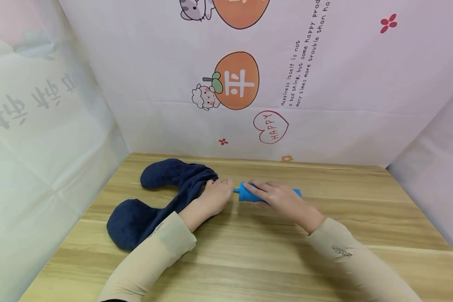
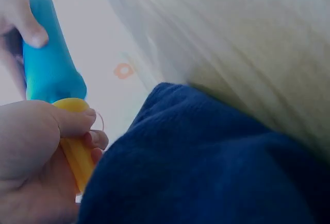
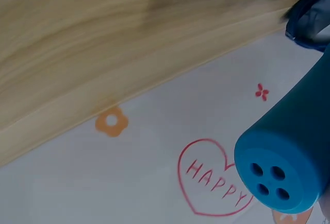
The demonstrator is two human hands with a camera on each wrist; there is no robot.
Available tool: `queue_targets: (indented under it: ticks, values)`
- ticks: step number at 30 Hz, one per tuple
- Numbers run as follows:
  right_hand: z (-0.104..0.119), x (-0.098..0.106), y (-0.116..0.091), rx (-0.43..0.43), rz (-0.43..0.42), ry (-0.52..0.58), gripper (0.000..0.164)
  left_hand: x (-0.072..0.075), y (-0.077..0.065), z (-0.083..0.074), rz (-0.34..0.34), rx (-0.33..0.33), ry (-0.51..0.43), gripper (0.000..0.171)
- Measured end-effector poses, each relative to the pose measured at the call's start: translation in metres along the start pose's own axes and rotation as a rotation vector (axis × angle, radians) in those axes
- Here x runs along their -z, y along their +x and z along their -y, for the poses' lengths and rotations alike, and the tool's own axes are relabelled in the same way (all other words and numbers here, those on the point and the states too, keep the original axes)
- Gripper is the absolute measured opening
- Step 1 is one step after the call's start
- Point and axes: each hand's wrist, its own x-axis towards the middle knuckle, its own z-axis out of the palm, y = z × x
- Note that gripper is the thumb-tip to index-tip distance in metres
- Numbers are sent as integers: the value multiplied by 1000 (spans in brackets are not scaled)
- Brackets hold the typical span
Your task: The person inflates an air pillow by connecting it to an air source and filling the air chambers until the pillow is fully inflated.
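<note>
My right hand (image 1: 283, 200) grips the body of a blue hand pump (image 1: 245, 193), held level above the wooden table. Several small holes show in the pump's end cap (image 3: 270, 180) in the right wrist view. From its other end a thin blue rod points toward my left hand (image 1: 217, 195). Thumb and fingers of that hand pinch a yellow tapered part (image 2: 77, 159), which lines up with the pump's end in the left wrist view. Beside the left hand lies a navy U-shaped neck pillow (image 1: 130, 222), wrinkled near the hand, its open side facing left.
A wooden table (image 1: 272, 268) spans the space under both hands. Behind it hangs a white printed cloth (image 1: 166, 105), with more pale cloth (image 1: 53, 147) along the left side and on the right (image 1: 434, 167).
</note>
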Motion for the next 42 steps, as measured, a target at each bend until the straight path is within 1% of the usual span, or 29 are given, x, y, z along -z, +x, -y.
queue_targets:
  ticks: [1,4,7,9,11,14,16,18,21,22,25,28,31,34,40,42]
  values:
    - [2,-3,3,-9,8,5,68,0,0,0,12,1,-8,10]
    - [8,-7,8,-30,30,20,67,0,-2,0,44,3,-29,19]
    - [10,-6,9,-59,42,48,66,1,-1,3,62,2,-43,19]
    - [8,-3,5,-74,46,53,67,0,0,5,49,-13,-44,16]
    - [4,2,-1,-83,49,48,68,0,1,7,33,-28,-47,13]
    - [-5,10,-16,-73,56,26,66,0,1,9,20,-41,-53,9]
    - [-11,15,-27,-59,55,13,55,0,0,10,25,-41,-55,8]
    - [-17,20,-38,-44,53,9,52,-1,0,11,31,-40,-56,8]
    - [-26,29,-54,-31,34,8,65,-1,0,11,39,-41,-59,7]
    - [-28,32,-58,-28,29,11,66,-1,0,12,37,-40,-61,7]
    - [-34,40,-68,-26,11,11,65,-1,0,13,37,-35,-57,7]
    - [-37,45,-73,-24,1,11,65,-2,-1,14,36,-22,-46,7]
    - [-37,46,-73,-19,-1,6,65,-3,-2,14,35,-16,-32,8]
    - [-34,42,-69,-10,1,-5,66,-5,-3,14,24,-15,-25,10]
    - [-21,32,-49,4,6,-17,67,-4,-4,9,13,-11,-21,17]
    - [-16,28,-40,13,15,-32,65,-2,-4,8,13,-18,-11,18]
